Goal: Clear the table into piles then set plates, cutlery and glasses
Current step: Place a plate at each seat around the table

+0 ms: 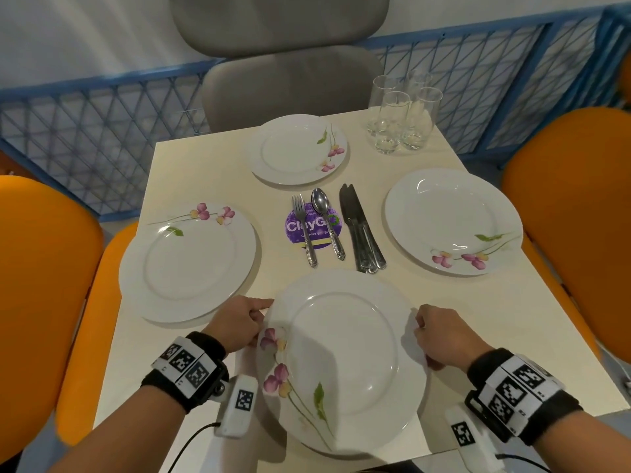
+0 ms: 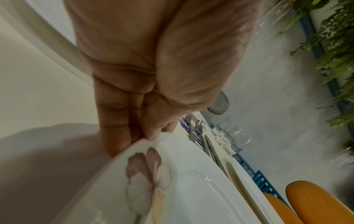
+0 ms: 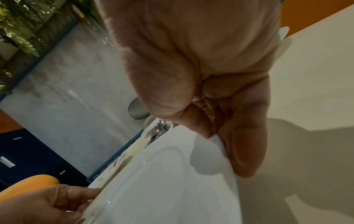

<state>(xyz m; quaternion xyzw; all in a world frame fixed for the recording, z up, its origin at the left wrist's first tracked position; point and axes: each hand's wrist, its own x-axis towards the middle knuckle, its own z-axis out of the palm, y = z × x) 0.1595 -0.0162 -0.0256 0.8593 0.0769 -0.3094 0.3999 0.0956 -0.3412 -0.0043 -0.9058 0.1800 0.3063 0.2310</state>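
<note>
A white plate with pink flowers [image 1: 345, 356] lies at the near edge of the cream table [image 1: 191, 165]. My left hand [image 1: 239, 322] pinches its left rim [image 2: 149, 141], thumb on top. My right hand [image 1: 440, 332] pinches its right rim [image 3: 220, 145]. Three more flowered plates lie at the left [image 1: 187, 261], the far side [image 1: 297, 148] and the right [image 1: 450, 220]. In the middle lie a fork [image 1: 304, 227], a spoon [image 1: 327, 220] and stacked knives [image 1: 362, 230]. Several clear glasses [image 1: 399, 114] stand at the far right corner.
A purple round sticker [image 1: 312, 227] lies under the fork and spoon. Orange chairs stand at the left [image 1: 41, 285] and right [image 1: 573, 216], a grey chair [image 1: 286, 73] at the far side. A blue mesh railing [image 1: 85, 121] runs behind the table.
</note>
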